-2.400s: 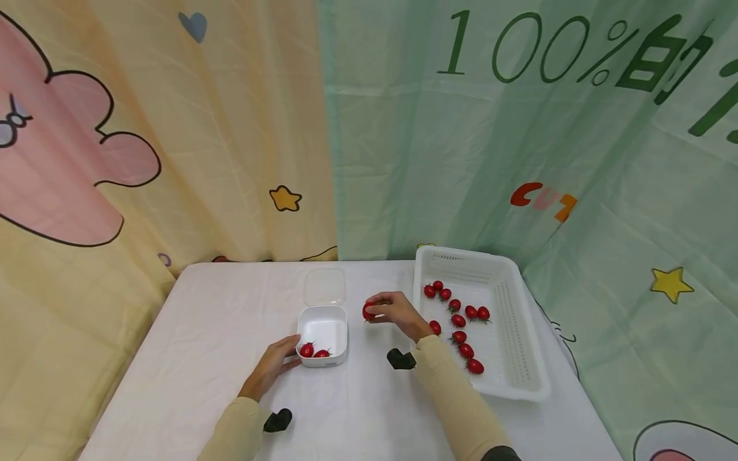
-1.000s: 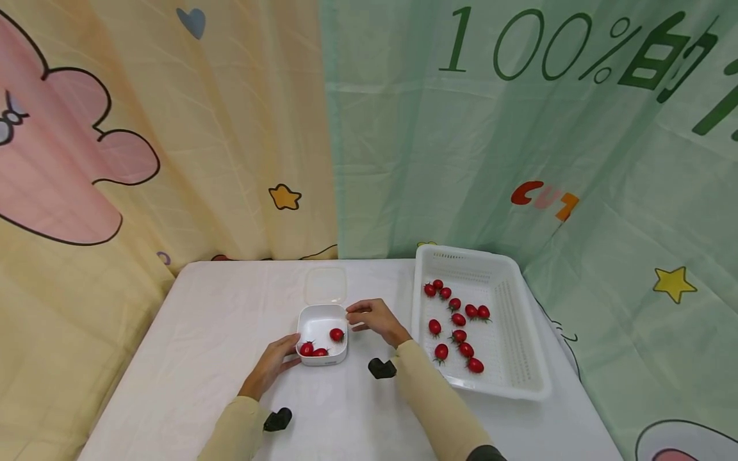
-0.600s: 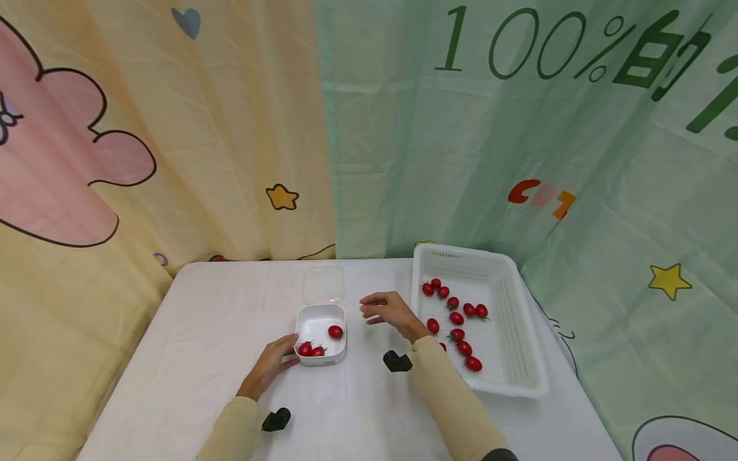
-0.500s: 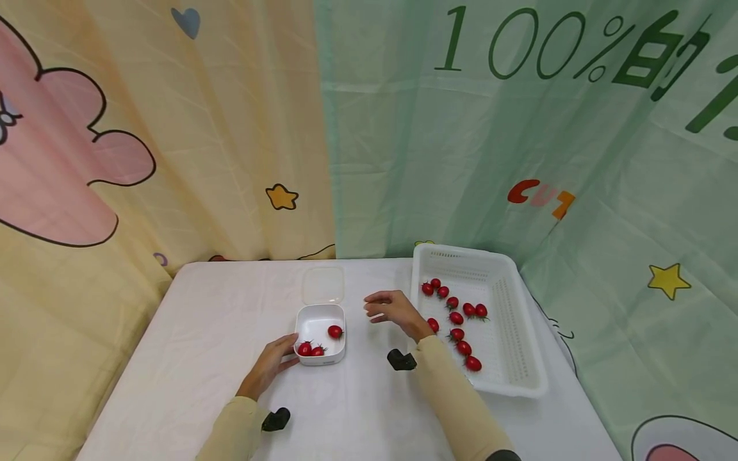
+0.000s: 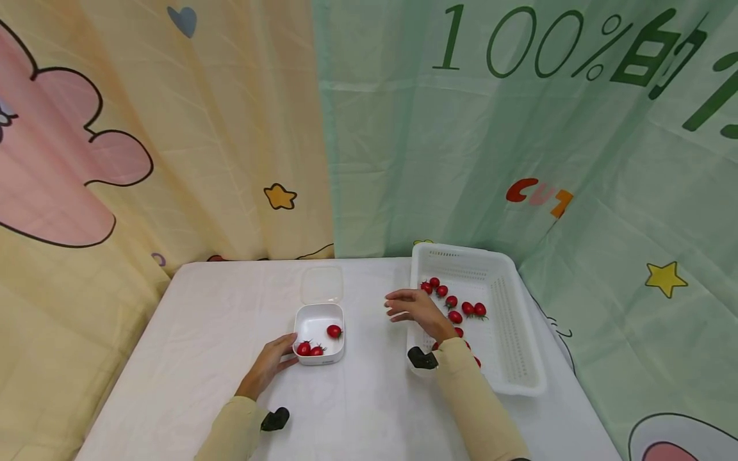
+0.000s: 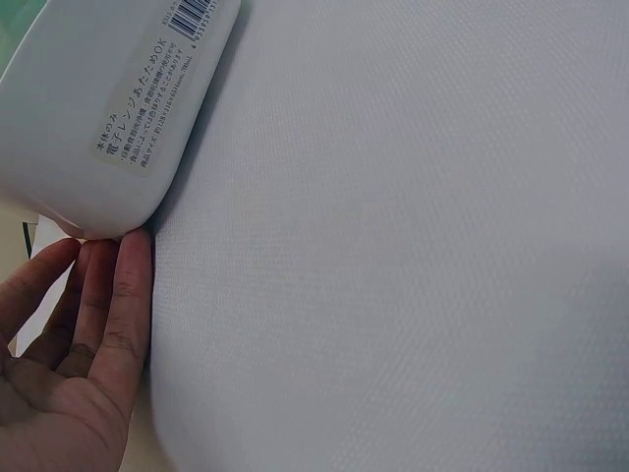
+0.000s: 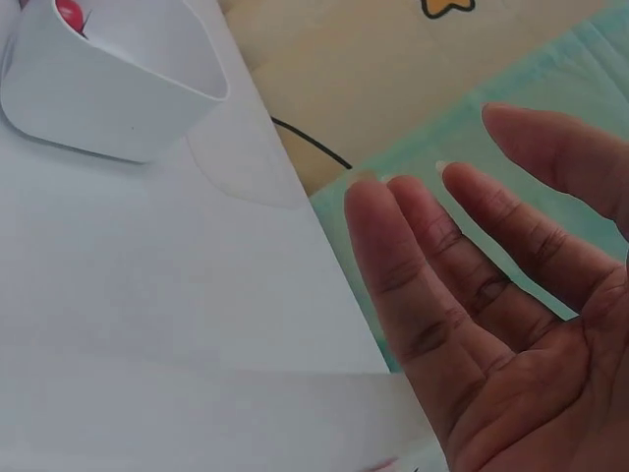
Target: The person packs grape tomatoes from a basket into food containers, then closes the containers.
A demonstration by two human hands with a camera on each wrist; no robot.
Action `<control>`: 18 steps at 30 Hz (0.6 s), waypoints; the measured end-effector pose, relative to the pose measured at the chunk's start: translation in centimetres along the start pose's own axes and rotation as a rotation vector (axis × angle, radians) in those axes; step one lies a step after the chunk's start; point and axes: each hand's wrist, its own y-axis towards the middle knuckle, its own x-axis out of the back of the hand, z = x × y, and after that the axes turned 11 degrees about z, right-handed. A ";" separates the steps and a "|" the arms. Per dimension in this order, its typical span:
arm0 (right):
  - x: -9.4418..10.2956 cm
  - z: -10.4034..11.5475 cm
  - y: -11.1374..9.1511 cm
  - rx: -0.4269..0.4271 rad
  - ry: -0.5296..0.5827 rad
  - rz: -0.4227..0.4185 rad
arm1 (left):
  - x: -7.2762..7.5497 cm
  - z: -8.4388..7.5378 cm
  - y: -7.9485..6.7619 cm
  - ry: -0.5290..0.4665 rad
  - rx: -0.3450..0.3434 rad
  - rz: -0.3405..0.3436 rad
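Observation:
A small white square box [image 5: 319,320] stands on the table with 3 cherry tomatoes inside, one cherry tomato [image 5: 334,331] at its right and two by its near left corner. My left hand [image 5: 268,366] touches the box's left side with fairly straight fingers; the left wrist view shows the fingertips [image 6: 136,246] against the box's lower corner, below a printed label. My right hand [image 5: 419,312] hangs over the left edge of a white basket [image 5: 507,358], its fingers spread apart with nothing between them. Several cherry tomatoes [image 5: 455,317] lie in that basket, some hidden by my right hand and sleeve.
A clear lid [image 5: 321,285] lies on the table just behind the box. White cloth [image 5: 357,410] covers the table. Printed curtains [image 5: 392,160] hang close behind its far edge and to both sides.
My right hand carried a cherry tomato to the box and let it go inside. It has since moved right, to the basket's edge. My left hand has stayed by the box.

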 end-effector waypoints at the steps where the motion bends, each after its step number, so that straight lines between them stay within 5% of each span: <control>1: 0.2 0.0 -0.1 -0.003 0.001 -0.010 | 0.0 0.0 0.0 -0.002 0.000 0.000; 18: 3.7 -1.0 -2.9 -0.045 -0.025 -0.096 | 0.0 -0.2 -0.2 -0.014 0.000 0.004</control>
